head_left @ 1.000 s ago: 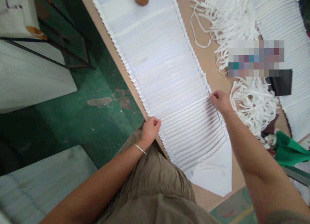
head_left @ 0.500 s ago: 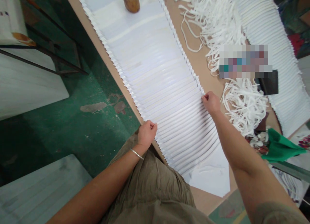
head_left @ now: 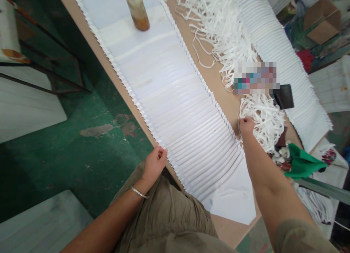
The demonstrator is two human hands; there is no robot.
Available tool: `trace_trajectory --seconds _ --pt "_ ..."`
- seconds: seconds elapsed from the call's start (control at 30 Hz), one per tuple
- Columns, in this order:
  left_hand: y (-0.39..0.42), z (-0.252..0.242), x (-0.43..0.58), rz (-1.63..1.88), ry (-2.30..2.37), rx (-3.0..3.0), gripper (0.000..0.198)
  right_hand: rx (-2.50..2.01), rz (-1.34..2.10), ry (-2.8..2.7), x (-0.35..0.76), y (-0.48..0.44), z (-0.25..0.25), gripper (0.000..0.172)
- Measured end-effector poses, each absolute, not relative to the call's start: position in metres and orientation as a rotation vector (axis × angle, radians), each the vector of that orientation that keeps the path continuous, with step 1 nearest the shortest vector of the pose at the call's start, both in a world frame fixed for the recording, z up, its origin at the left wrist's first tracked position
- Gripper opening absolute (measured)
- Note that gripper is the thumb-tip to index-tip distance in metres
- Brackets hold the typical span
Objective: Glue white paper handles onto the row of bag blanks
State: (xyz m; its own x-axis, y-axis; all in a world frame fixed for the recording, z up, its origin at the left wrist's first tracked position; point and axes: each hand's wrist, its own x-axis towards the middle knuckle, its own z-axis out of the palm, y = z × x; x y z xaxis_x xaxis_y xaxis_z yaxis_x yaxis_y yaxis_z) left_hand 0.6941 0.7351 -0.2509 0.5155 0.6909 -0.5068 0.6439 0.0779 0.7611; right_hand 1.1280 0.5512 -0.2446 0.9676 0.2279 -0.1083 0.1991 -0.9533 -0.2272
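Observation:
A long run of white pleated sheet point(head_left: 175, 85) lies diagonally over the brown table point(head_left: 226, 99), its folds tighter toward the near end. At its left edge my left hand point(head_left: 156, 161) is closed, thumb and fingertips pinched together; what they grip, if anything, is too small to name. My right hand point(head_left: 246, 126) is closed too, just off the right edge of the sheet, over the near heap of white strips point(head_left: 266, 116). Anything between its fingers cannot be made out.
A bottle with brown liquid point(head_left: 138, 14) stands on the sheet's far part. Right of the strips are a black wallet-like item point(head_left: 284, 96), a second pleated sheet point(head_left: 284, 52) and green cloth point(head_left: 302, 161). A dark metal frame point(head_left: 62, 90) stands at left.
My right hand has left the sheet's right edge and moved right to the strips. My left hand remains near the left edge. The view has shifted, showing more of the bottle.

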Motion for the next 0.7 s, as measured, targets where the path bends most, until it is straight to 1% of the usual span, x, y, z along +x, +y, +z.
trace_trajectory --seconds 0.13,0.2,0.3,0.33,0.37,0.4,0.47,0.53,0.63,0.7 --pt "0.729 -0.244 0.698 0.033 1.096 1.606 0.026 -2.937 0.288 -0.431 1.103 0.538 -0.218 0.016" --pt "0.721 -0.238 0.705 0.025 0.988 1.616 0.022 -2.937 0.427 -0.565 1.072 0.528 -0.204 0.015" --pt "0.699 -0.222 0.726 0.023 0.743 1.621 0.019 -2.861 0.730 -0.804 1.005 0.518 -0.185 0.013" --pt "0.690 -0.216 0.734 0.021 0.655 1.607 0.021 -2.807 0.855 -0.908 0.981 0.518 -0.179 0.011" --pt "0.681 -0.209 0.743 0.011 0.561 1.577 0.027 -2.707 1.053 -1.118 0.957 0.518 -0.173 0.009" --pt "0.673 -0.203 0.750 -0.015 0.471 1.532 0.033 -2.591 1.209 -1.294 0.937 0.520 -0.167 0.010" --pt "0.660 -0.195 0.761 -0.093 0.338 1.427 0.042 -2.408 1.419 -1.436 0.906 0.524 -0.155 0.015" --pt "0.655 -0.191 0.765 -0.173 0.296 1.352 0.043 -2.306 1.497 -1.439 0.893 0.527 -0.144 0.014" --pt "0.660 -0.193 0.758 -0.257 0.373 1.313 0.032 -2.251 1.489 -1.374 0.896 0.529 -0.130 0.012" --pt "0.666 -0.197 0.748 -0.275 0.455 1.284 0.027 -2.201 1.472 -1.299 0.905 0.530 -0.126 0.015"
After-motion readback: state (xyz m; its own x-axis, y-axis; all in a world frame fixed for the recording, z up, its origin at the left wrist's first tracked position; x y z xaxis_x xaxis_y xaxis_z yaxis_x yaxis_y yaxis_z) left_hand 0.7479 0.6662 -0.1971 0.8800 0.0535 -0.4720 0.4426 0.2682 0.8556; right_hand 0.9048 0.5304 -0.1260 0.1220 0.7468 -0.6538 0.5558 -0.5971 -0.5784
